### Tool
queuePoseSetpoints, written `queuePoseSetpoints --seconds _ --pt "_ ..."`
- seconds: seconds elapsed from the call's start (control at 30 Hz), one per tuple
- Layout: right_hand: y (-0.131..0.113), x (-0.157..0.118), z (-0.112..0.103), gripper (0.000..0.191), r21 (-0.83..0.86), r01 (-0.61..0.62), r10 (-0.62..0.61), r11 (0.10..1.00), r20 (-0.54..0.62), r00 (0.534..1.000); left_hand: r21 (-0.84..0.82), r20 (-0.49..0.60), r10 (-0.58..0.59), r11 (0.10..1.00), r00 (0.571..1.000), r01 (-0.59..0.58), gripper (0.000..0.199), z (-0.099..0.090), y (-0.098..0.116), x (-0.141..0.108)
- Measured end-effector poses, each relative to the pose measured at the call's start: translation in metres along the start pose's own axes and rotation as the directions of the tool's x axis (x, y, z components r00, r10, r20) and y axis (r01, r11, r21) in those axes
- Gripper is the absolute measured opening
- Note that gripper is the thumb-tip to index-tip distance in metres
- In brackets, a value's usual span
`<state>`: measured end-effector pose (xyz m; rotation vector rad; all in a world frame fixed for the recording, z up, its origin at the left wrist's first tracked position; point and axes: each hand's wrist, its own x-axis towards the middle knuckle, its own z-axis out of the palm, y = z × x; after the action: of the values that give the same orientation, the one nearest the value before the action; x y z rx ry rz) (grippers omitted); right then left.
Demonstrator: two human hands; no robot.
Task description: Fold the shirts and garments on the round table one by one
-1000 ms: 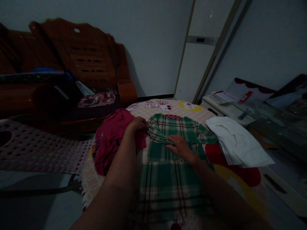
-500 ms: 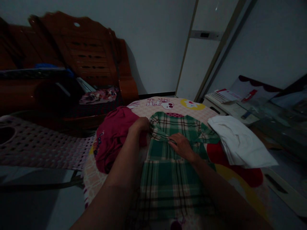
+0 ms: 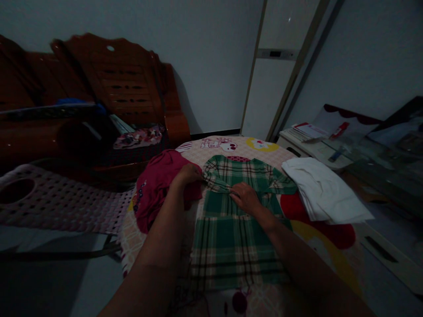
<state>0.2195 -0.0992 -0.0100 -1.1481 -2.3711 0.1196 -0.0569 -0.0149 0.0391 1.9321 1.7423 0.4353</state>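
A green plaid dress [image 3: 220, 237] lies spread out, collar end away from me, its left sleeve folded inward across the chest. My right hand [image 3: 246, 198] is closed on the end of that folded sleeve. Near the left shoulder, my left hand [image 3: 191, 173] has its fingers closed at the sleeve's outer edge; the fingertips are partly hidden. To the left, just beside my left forearm, is a crumpled magenta garment [image 3: 155, 189]. A folded white cloth [image 3: 325, 189] sits to the right of the dress, close to its right sleeve.
Everything lies on a round table with a patterned cloth [image 3: 194, 152]. A woven chair [image 3: 82, 204] stands at the left, with a carved wooden bench [image 3: 132, 88] behind it. At the right are a low cabinet with papers [image 3: 306, 132] and a glass surface [image 3: 383, 149].
My left hand has shifted slightly left at the sleeve edge. My right hand stays on the folded sleeve. The camera view has tilted a little.
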Motion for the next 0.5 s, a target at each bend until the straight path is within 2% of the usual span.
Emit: queuePoseSetpoints --seconds 0.13,0.2,0.3,0.5 --pt "-0.001 0.0 0.001 0.029 0.074 -0.027 0.029 0.997 -0.031 0.999 -0.237 0.042 -0.035 0.971 0.999 0.044 0.018 -0.012 -0.011 -0.008" --pt "0.0 0.001 0.002 0.034 0.086 -0.049 0.052 0.995 -0.034 0.998 -0.424 0.062 -0.023 0.905 0.998 0.047 0.028 -0.016 -0.01 -0.013" --pt "0.001 0.003 0.005 0.031 0.088 -0.089 0.092 0.992 -0.033 0.995 -0.628 0.063 0.026 0.778 0.998 0.02 0.035 -0.02 -0.002 -0.017" --pt "0.007 0.006 0.006 0.029 0.239 -0.177 0.195 0.955 -0.054 0.979 -0.745 -0.015 0.044 0.666 0.999 -0.041 0.031 -0.019 0.024 -0.014"
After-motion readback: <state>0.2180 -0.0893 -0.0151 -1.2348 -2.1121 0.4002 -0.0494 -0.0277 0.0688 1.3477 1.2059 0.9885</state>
